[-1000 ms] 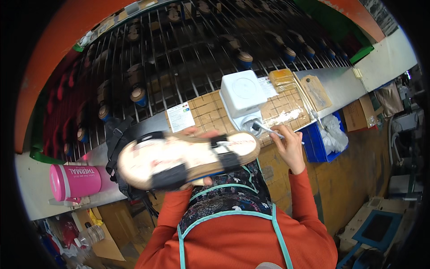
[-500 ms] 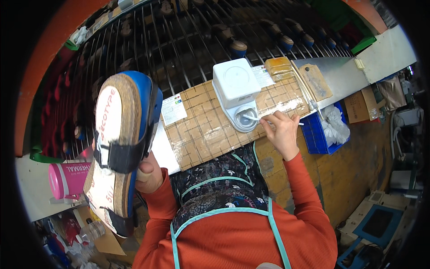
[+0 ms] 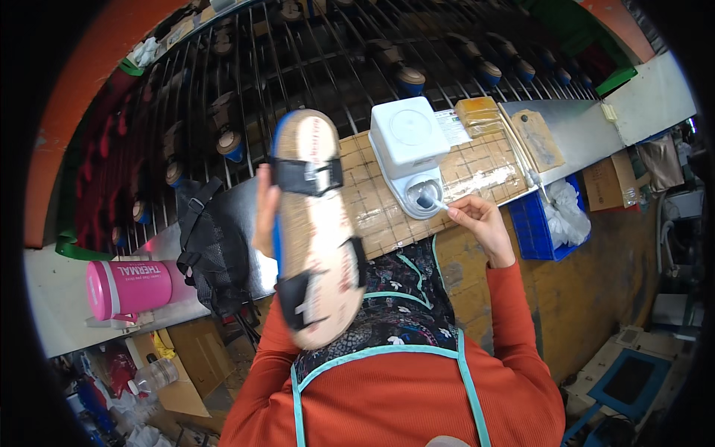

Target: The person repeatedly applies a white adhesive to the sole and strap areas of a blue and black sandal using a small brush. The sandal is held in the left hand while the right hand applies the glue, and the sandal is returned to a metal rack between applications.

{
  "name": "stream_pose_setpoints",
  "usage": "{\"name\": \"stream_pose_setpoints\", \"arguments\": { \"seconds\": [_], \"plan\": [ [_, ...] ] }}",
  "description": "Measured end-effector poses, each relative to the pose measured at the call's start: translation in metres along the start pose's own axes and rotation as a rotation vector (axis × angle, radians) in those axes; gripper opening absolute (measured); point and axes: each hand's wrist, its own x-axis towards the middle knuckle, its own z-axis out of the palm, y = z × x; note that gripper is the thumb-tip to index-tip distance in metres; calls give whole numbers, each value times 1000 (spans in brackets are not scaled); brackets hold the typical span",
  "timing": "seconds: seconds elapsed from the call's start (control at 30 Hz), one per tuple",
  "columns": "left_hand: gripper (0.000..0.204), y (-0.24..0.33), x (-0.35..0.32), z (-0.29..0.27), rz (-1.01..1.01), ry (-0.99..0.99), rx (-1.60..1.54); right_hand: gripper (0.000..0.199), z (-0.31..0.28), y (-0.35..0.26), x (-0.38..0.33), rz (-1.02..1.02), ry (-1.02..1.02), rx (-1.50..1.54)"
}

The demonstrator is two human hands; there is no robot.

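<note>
From the head camera, your left hand is raised in front of you, clamped on a sandal and mostly hidden behind it. You hold the sandal upright with its tan footbed facing you; it has a blue edge and two black straps, one near the top and one near the bottom. Your right hand is off to the right, well apart from the left. Its fingers are pinched together on a small brush, whose tip sits in the round opening at the front of a white container. That container stands on a board marked with a grid, lying on the grey workbench in front of you. To the left on the bench lie a black mesh bag and, further left, a pink flask on its side. Beyond the bench, a wire rack carries a row of pegs. Below the bench on the right sits a blue crate.
</note>
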Motion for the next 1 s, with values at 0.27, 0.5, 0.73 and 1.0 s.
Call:
{"name": "stream_pose_setpoints", "arguments": {
  "seconds": [0.27, 0.5, 0.73, 1.0],
  "plan": [
    [33, -5, 2, 35, 339, 96, 263, 20, 49, -82, -23, -873, 469, -611],
    [31, 6, 5, 23, 394, 140, 381, 21, 98, -91, -19, -760, 157, -149],
    [29, 10, -3, 7, 403, 92, 450, 21, 118, -92, -3, -757, 247, -230],
    [24, 13, 1, 3, 412, 112, 450, 23, 116, -110, 19, -944, 412, -415]
  ]
}}
